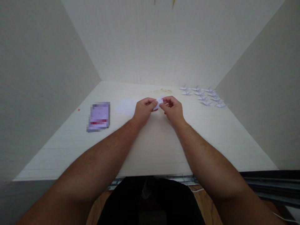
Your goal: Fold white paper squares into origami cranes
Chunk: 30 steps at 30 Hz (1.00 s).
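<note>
My left hand (143, 110) and my right hand (172, 109) meet over the middle of a pale wooden desk (154, 147). Both pinch one small white piece of folded paper (159, 102) between thumb and fingertips, each from its own side. The fingers of both hands are curled closed around it. Most of the paper is hidden by the fingers, so its shape is unclear. A flat sheet of white paper (126, 107) lies on the desk just left of my left hand.
Several small folded white paper cranes (204, 95) stand grouped at the desk's far right. A purple and white packet (99, 117) lies at the left. White walls close in the desk on three sides. The near edge runs above my lap.
</note>
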Each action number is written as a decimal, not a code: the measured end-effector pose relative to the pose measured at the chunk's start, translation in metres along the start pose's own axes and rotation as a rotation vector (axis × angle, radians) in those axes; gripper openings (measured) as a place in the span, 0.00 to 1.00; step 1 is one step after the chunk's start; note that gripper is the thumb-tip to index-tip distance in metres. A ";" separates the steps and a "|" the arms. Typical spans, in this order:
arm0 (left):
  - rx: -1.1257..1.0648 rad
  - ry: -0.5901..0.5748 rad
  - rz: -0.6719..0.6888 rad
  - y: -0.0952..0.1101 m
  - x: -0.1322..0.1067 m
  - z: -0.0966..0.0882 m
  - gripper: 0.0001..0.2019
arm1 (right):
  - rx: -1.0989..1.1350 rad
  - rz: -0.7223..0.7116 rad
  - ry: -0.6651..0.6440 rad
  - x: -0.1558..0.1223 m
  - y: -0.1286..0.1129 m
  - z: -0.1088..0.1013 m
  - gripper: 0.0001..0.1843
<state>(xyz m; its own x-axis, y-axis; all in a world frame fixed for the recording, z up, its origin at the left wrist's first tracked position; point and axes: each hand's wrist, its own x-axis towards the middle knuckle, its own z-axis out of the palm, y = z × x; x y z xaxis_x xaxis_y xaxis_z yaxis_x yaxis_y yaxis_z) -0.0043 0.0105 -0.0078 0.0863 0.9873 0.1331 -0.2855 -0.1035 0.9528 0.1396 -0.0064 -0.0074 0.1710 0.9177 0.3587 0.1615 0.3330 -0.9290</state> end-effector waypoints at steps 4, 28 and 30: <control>0.022 0.016 0.059 -0.003 0.003 -0.001 0.12 | 0.048 0.048 -0.060 0.001 -0.001 0.002 0.11; 0.139 0.009 0.129 0.005 -0.004 0.003 0.05 | 0.117 0.062 -0.083 0.000 -0.009 0.000 0.05; 0.139 0.008 0.132 0.003 -0.004 0.002 0.05 | 0.125 0.051 -0.093 0.000 -0.008 0.000 0.04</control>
<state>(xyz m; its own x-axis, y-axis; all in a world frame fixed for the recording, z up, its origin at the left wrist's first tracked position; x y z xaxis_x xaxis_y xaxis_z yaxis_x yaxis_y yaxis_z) -0.0036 0.0062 -0.0046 0.0486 0.9649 0.2580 -0.1587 -0.2475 0.9558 0.1385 -0.0088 -0.0001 0.0846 0.9482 0.3062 0.0316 0.3046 -0.9520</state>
